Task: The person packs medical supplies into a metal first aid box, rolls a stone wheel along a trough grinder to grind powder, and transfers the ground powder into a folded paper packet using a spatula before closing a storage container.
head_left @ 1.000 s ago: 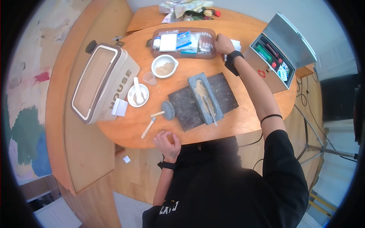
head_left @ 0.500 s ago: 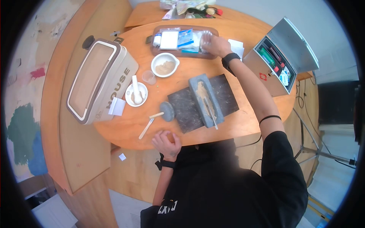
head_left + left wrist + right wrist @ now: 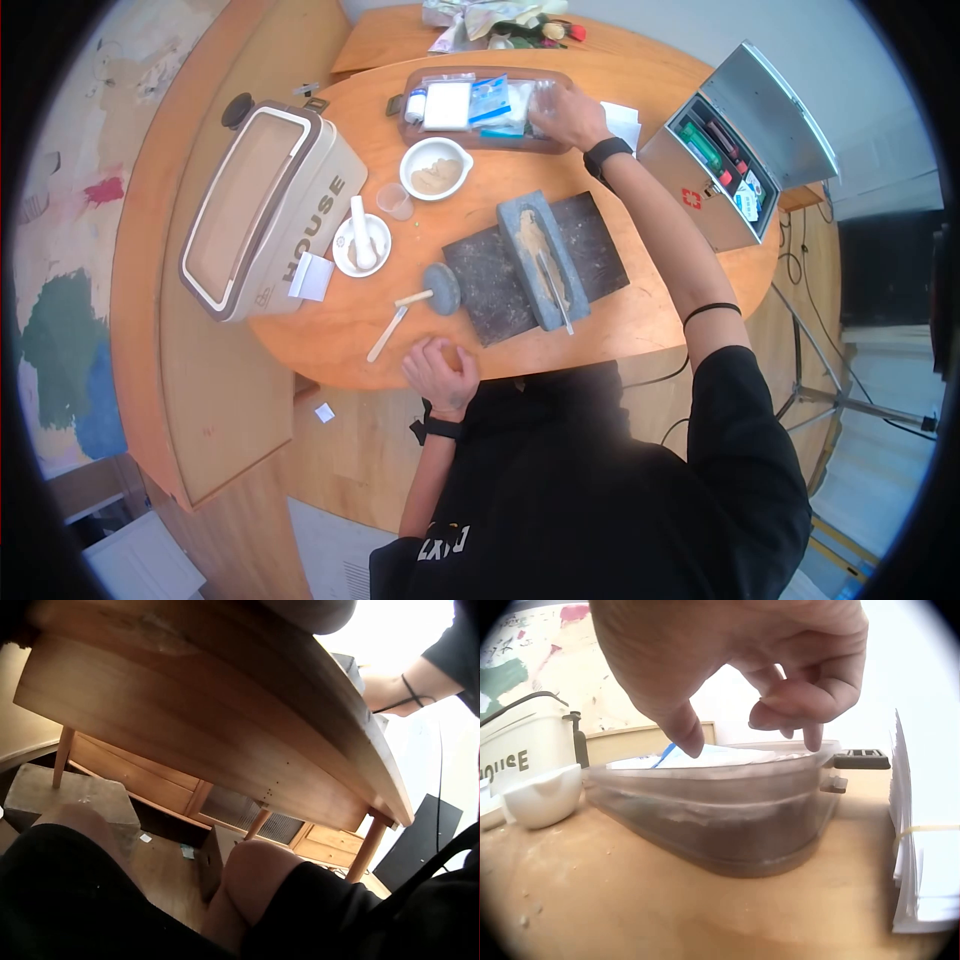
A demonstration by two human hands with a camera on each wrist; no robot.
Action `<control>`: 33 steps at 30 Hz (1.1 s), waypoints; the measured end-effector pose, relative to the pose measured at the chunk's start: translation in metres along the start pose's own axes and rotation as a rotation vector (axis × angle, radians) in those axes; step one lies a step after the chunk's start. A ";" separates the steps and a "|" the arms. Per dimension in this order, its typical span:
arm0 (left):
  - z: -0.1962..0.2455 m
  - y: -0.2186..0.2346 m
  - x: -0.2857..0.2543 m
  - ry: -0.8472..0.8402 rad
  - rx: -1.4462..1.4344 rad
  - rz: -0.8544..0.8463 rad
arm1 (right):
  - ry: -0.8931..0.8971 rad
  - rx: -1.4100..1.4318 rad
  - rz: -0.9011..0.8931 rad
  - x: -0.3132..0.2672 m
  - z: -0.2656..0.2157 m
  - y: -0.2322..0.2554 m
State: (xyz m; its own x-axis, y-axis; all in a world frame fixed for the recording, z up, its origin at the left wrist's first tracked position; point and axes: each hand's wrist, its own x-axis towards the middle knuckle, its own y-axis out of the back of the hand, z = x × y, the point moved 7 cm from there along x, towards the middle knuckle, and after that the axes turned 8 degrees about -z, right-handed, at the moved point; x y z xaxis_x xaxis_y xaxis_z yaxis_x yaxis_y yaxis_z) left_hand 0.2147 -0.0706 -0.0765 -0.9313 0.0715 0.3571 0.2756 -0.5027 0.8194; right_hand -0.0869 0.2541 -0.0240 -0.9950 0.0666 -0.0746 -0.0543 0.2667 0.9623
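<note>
My right hand [image 3: 572, 120] reaches over the right end of a brown see-through plastic box [image 3: 735, 832]. In the right wrist view, its thumb and bent fingers are apart just above the rim, with nothing visible between them. Clear plastic cups [image 3: 541, 97] lie partly hidden under that hand, beside a blue-and-white packet [image 3: 490, 98] and a white pad [image 3: 447, 106]. My left hand [image 3: 441, 378] rests loosely curled at the table's front edge. Near it are a pale spatula [image 3: 386, 335] and a grey stone wheel [image 3: 441, 288] with a wooden handle [image 3: 413, 299].
A stone trough [image 3: 511, 225] of tan powder, holding a metal spatula [image 3: 561, 300], stands on a dark slab [image 3: 475, 265]. White bowl [image 3: 464, 160], mortar [image 3: 341, 262] and small cup [image 3: 395, 201] stand left. A beige case [image 3: 320, 215] and open metal first-aid box [image 3: 690, 205] flank them; papers [image 3: 930, 862] stand right.
My right hand has moved left from the box's right edge to over the cups inside it. The left hand stays at the table edge.
</note>
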 end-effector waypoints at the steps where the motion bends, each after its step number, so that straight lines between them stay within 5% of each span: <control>1: 0.000 0.000 0.000 -0.001 0.003 -0.001 | 0.000 0.001 0.001 0.000 -0.002 0.000; 9: 0.000 0.002 0.001 -0.017 0.045 0.044 | 0.397 -0.130 0.042 0.000 -0.043 -0.010; 15: 0.000 0.001 0.001 -0.012 0.050 0.049 | 0.288 -0.137 -0.154 0.010 -0.038 -0.024; 21: 0.001 0.001 0.002 -0.024 0.051 0.062 | 0.314 -0.091 -0.047 0.012 -0.028 -0.029; 33: 0.002 0.003 0.001 -0.042 0.059 0.094 | 0.284 -0.098 -0.114 0.023 -0.027 -0.049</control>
State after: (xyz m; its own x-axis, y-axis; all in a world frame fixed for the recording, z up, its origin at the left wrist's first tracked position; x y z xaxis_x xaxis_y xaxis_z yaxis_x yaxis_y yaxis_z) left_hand 0.2147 -0.0700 -0.0724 -0.8902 0.0634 0.4511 0.3757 -0.4577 0.8058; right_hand -0.1090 0.2163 -0.0658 -0.9650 -0.2332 -0.1203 -0.1606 0.1622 0.9736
